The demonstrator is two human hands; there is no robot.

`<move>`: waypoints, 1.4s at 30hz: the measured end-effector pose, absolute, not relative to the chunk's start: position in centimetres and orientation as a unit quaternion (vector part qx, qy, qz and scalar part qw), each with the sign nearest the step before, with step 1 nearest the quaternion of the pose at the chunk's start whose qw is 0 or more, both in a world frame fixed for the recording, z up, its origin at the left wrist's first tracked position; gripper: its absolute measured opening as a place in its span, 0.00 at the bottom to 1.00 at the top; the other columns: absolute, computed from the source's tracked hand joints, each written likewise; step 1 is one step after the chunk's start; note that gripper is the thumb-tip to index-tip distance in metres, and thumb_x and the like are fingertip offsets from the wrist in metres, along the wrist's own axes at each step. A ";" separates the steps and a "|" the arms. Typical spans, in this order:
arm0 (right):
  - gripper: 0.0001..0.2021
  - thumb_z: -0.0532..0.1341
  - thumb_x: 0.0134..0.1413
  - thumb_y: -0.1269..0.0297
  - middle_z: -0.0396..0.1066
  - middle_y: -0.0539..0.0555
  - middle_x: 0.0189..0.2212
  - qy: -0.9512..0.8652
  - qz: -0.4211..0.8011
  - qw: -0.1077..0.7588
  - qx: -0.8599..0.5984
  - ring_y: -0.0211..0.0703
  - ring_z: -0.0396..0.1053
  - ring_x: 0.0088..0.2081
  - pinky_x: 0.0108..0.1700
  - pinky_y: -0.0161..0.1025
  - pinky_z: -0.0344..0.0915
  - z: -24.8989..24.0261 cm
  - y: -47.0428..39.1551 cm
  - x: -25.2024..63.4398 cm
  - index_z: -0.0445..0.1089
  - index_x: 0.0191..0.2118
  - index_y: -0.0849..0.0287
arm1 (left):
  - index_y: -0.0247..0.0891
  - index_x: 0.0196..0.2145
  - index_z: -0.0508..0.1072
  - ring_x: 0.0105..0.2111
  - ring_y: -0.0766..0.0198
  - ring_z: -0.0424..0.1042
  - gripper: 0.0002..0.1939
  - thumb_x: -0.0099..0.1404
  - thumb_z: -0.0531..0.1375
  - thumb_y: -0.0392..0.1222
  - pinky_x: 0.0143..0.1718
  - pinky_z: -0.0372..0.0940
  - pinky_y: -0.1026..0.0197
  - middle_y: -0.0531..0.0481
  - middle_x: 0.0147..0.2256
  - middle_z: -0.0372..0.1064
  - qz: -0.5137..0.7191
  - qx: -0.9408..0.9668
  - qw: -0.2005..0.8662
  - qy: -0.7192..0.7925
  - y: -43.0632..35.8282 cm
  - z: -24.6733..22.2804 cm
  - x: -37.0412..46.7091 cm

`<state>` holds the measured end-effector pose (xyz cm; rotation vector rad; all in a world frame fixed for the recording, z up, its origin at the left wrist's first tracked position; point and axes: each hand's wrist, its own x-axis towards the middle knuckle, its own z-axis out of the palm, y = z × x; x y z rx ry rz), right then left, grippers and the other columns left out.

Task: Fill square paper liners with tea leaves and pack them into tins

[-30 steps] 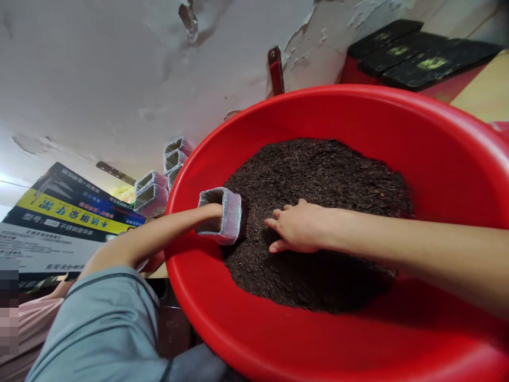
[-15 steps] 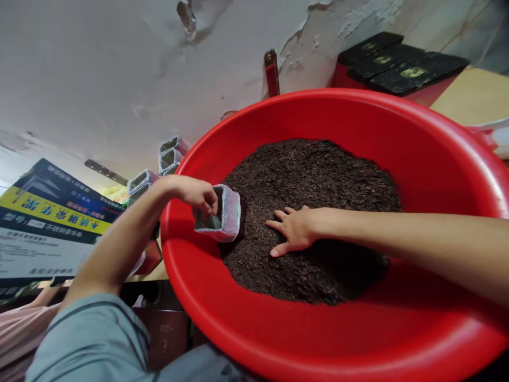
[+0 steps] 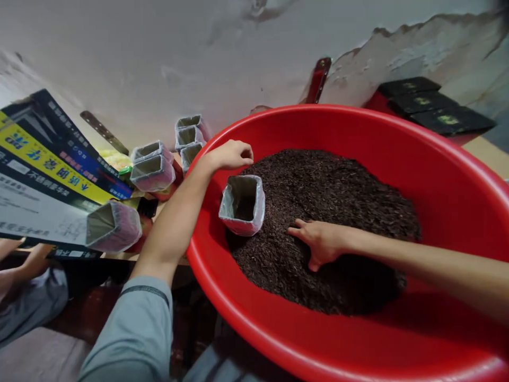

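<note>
A big red basin [image 3: 449, 175] holds a heap of dark, loose leaf-like material [image 3: 326, 185]. At the heap's left side stands a square container lined with clear plastic [image 3: 243, 204], its mouth upward. Just behind this container is my left hand [image 3: 234, 154], its fingers curled with the tips pressed together; what they hold, if anything, is too small to make out. My right hand [image 3: 324, 241] rests on the heap with thumb and fingers spread, the fingertips partly sunk in it.
Left of the basin stand several more plastic-lined containers [image 3: 153, 172] and a printed cardboard box [image 3: 47, 175]. Black-lidded red boxes [image 3: 445, 109] stand behind at right, by the wall. Another person's hands [image 3: 32, 260] show at far left.
My left hand has come out of the container's mouth and moved to behind it. My right hand's fingers have dug into the heap. The view has shifted.
</note>
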<state>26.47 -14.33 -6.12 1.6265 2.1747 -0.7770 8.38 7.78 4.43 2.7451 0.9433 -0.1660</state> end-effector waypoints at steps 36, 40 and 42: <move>0.28 0.68 0.44 0.54 0.72 0.49 0.38 0.453 -0.359 -0.626 0.524 0.44 0.72 0.37 0.43 0.47 0.73 -1.0 -5.5 17.1 0.61 0.52 0.50 | 0.32 0.52 0.77 0.41 0.59 0.79 0.17 0.67 0.60 0.35 0.37 0.72 0.65 0.40 0.45 0.80 -0.011 0.841 0.296 0.453 11.1 2.6 6.0; 0.27 0.75 0.31 0.61 0.69 0.43 0.30 0.388 -0.417 -0.692 0.444 0.37 0.68 0.30 0.37 0.40 0.71 -1.8 -4.9 15.9 0.63 0.39 0.51 | 0.33 0.51 0.78 0.42 0.58 0.80 0.16 0.67 0.60 0.35 0.37 0.73 0.65 0.41 0.45 0.80 0.004 0.844 0.294 0.448 11.0 2.7 6.0; 0.26 0.75 0.31 0.62 0.70 0.43 0.30 0.388 -0.431 -0.694 0.427 0.37 0.69 0.30 0.37 0.40 0.71 -1.8 -4.9 15.7 0.63 0.37 0.52 | 0.32 0.51 0.78 0.42 0.58 0.79 0.16 0.67 0.60 0.35 0.37 0.73 0.65 0.41 0.45 0.80 0.009 0.846 0.294 0.445 10.8 2.8 6.0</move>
